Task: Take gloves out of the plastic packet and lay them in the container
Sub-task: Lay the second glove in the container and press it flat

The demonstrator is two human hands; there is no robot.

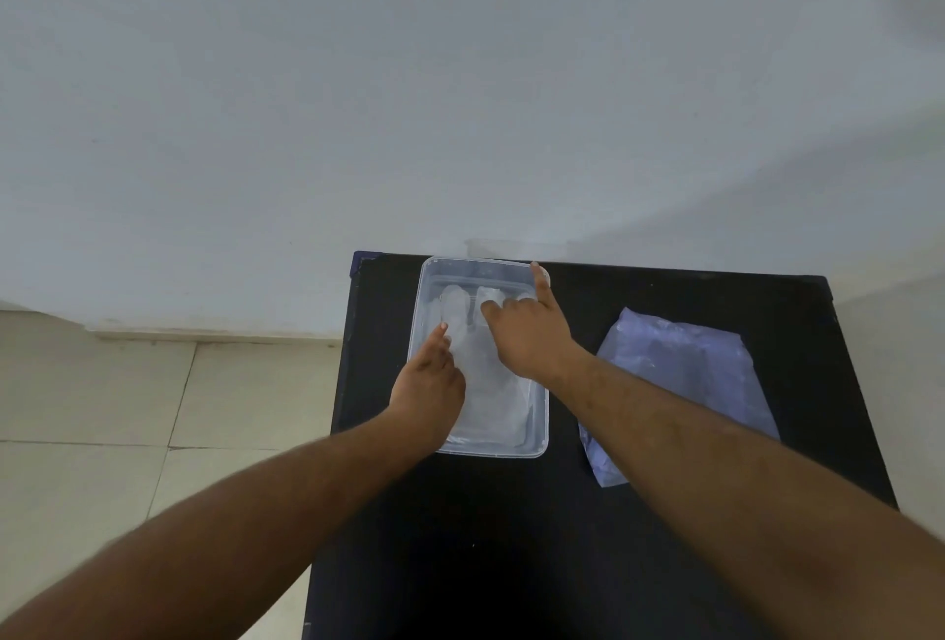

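Note:
A clear plastic container (538, 427) sits on the black table (501, 511), toward its far left. Thin see-through gloves (486, 384) lie flat inside it, their fingers pointing away from me. My left hand (429, 386) rests over the container's left side with its fingertips pressing on the gloves. My right hand (532, 332) lies spread over the gloves, fingers apart, with one finger stretched to the container's far right corner. Neither hand grips anything. A bluish plastic packet (680, 373) lies flat to the right of the container, partly under my right forearm.
The table stands against a plain pale wall (460, 77). Light floor tiles (102, 409) lie to its left. The table's near half holds only my forearms.

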